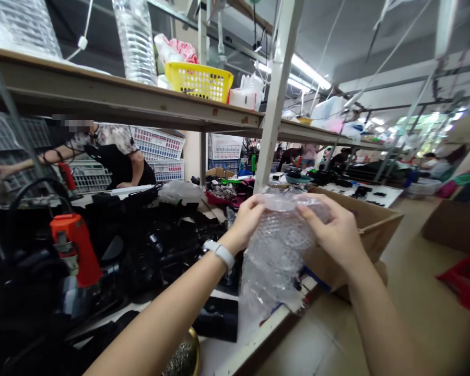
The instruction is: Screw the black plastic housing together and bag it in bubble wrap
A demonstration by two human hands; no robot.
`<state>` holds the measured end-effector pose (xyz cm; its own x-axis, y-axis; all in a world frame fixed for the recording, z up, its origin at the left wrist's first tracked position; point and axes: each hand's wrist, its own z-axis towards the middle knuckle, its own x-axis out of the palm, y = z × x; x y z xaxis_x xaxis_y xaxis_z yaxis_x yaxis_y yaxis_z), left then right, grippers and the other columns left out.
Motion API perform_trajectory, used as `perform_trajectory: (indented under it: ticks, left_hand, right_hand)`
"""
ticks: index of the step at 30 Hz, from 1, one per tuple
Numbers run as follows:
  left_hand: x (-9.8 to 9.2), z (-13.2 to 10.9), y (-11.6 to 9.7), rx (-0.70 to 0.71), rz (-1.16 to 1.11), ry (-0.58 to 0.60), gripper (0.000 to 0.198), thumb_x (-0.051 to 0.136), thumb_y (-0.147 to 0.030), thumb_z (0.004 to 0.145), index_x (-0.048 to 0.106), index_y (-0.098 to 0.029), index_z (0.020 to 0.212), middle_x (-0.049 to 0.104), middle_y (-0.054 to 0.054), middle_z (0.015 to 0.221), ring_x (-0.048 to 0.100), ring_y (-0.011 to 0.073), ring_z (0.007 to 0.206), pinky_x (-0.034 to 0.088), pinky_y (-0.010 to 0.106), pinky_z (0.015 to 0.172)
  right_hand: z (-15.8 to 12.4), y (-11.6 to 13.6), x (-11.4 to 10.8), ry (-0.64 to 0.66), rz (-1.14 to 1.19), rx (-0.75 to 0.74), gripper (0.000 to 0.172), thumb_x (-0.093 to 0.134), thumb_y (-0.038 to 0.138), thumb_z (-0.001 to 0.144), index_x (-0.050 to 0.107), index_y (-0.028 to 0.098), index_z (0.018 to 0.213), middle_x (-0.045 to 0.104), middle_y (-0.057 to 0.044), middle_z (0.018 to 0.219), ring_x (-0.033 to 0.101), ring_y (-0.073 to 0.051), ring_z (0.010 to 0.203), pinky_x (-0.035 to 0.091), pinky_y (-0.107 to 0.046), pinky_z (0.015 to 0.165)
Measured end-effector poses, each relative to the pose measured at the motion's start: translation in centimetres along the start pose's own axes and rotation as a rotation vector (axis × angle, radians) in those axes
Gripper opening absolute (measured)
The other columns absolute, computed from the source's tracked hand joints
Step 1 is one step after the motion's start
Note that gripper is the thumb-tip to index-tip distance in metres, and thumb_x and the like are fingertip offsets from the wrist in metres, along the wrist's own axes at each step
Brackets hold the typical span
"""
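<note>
Both my hands hold up a clear plastic bubble-wrap bag [272,256] by its top edge, and it hangs down over the table's edge. My left hand [247,222], with a pale band on the wrist, pinches the upper left of the bag. At the upper right, my right hand [332,230] grips it between thumb and fingers. Whether anything lies inside the bag I cannot tell. Left of the bag, many glossy black plastic parts [149,250] cover the worktable. A black block-shaped part [217,318] lies below my left forearm.
An orange-red power screwdriver [76,250] hangs at the left. A gold-rimmed bowl of screws [184,360] sits at the near edge. Behind my right hand stands a cardboard box [376,224]. Overhead runs a shelf with a yellow basket [199,81]. A co-worker [115,151] is across the table.
</note>
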<state>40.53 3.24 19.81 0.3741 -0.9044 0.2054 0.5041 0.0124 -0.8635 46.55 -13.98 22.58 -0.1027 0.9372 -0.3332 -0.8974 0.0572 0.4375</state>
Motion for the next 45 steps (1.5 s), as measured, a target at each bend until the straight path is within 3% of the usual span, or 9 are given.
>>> perform_trajectory:
  ticks: [5, 12, 16, 24, 30, 35, 38, 40, 45]
  left_hand:
    - [0.4, 1.7, 2.2, -0.007, 0.126, 0.083, 0.023, 0.065, -0.036, 0.099, 0.069, -0.015, 0.108, 0.072, 0.007, 0.113, 0.069, 0.0216, 0.103, 0.058, 0.044, 0.093]
    - [-9.5, -6.6, 6.7, -0.054, 0.635, 0.365, 0.031, 0.067, -0.037, 0.098, 0.065, -0.016, 0.121, 0.071, 0.007, 0.113, 0.071, 0.0206, 0.096, 0.061, 0.041, 0.085]
    - [-12.9, -10.8, 7.8, -0.031, 1.028, 0.550, 0.026, 0.067, -0.040, 0.097, 0.069, -0.020, 0.114, 0.071, 0.007, 0.116, 0.069, 0.0234, 0.106, 0.057, 0.045, 0.096]
    - [-14.0, -10.3, 7.6, 0.117, 1.489, 0.762, 0.033, 0.075, -0.046, 0.090, 0.073, -0.018, 0.107, 0.074, 0.009, 0.119, 0.060, 0.0304, 0.131, 0.027, 0.064, 0.122]
    - [-17.5, -10.8, 5.6, 0.083, 1.640, 0.694, 0.019, 0.075, -0.027, 0.091, 0.073, -0.015, 0.106, 0.074, 0.009, 0.122, 0.055, 0.0309, 0.139, 0.024, 0.065, 0.123]
    - [-16.0, -13.1, 2.7, 0.015, 1.650, 0.558, 0.037, 0.056, -0.005, 0.089, 0.067, -0.013, 0.124, 0.062, 0.019, 0.143, 0.052, 0.0337, 0.141, 0.028, 0.060, 0.122]
    - [-13.3, -14.7, 1.3, -0.061, 1.580, 0.654, 0.022, 0.065, -0.031, 0.089, 0.073, -0.017, 0.105, 0.076, 0.012, 0.113, 0.071, 0.0305, 0.109, 0.051, 0.044, 0.101]
    - [-11.8, -15.3, 1.4, -0.121, 1.532, 0.746, 0.045, 0.074, -0.053, 0.080, 0.073, -0.018, 0.108, 0.078, 0.010, 0.104, 0.075, 0.0298, 0.093, 0.058, 0.039, 0.085]
    - [-9.4, -15.0, 3.7, -0.122, 1.498, 0.864, 0.078, 0.086, -0.055, 0.067, 0.064, -0.016, 0.131, 0.076, 0.013, 0.119, 0.073, 0.0321, 0.105, 0.057, 0.038, 0.088]
  right_hand:
    - [-1.2, -0.3, 0.3, 0.009, -0.075, -0.122, 0.020, 0.064, 0.033, 0.095, 0.072, 0.024, 0.110, 0.077, -0.008, 0.108, 0.072, -0.026, 0.103, 0.056, -0.041, 0.095]
    - [-11.6, -1.1, 5.9, 0.245, 0.010, -0.247, 0.025, 0.057, 0.016, 0.097, 0.069, 0.025, 0.117, 0.078, -0.007, 0.108, 0.077, -0.023, 0.098, 0.064, -0.031, 0.083]
    - [-15.0, -1.7, 7.7, 0.211, 0.044, -0.208, 0.024, 0.056, 0.015, 0.098, 0.069, 0.024, 0.116, 0.078, -0.008, 0.105, 0.078, -0.024, 0.095, 0.066, -0.034, 0.083]
    - [-15.1, -1.9, 7.6, 0.140, 0.008, -0.180, 0.028, 0.055, 0.011, 0.097, 0.067, 0.023, 0.120, 0.076, -0.011, 0.107, 0.076, -0.026, 0.100, 0.065, -0.040, 0.088]
    - [-17.9, -0.3, 9.8, 0.292, 0.059, -0.277, 0.040, 0.053, 0.007, 0.088, 0.071, 0.024, 0.120, 0.078, -0.009, 0.107, 0.078, -0.026, 0.093, 0.067, -0.036, 0.078]
    - [-20.0, -0.4, 11.5, 0.203, 0.099, -0.144, 0.035, 0.051, 0.009, 0.094, 0.069, 0.025, 0.121, 0.077, -0.008, 0.106, 0.077, -0.025, 0.095, 0.066, -0.036, 0.082]
    - [-20.1, -1.0, 11.7, 0.095, 0.105, 0.025, 0.025, 0.055, 0.016, 0.098, 0.067, 0.024, 0.118, 0.076, -0.010, 0.108, 0.075, -0.025, 0.100, 0.065, -0.036, 0.086]
    - [-20.0, -1.1, 11.7, 0.049, 0.108, 0.130, 0.020, 0.057, 0.022, 0.099, 0.067, 0.023, 0.117, 0.075, -0.010, 0.108, 0.074, -0.026, 0.102, 0.064, -0.037, 0.086]
    - [-20.0, -1.1, 11.7, 0.039, 0.146, 0.267, 0.021, 0.063, 0.037, 0.097, 0.073, 0.021, 0.106, 0.076, -0.009, 0.104, 0.074, -0.026, 0.100, 0.062, -0.036, 0.087]
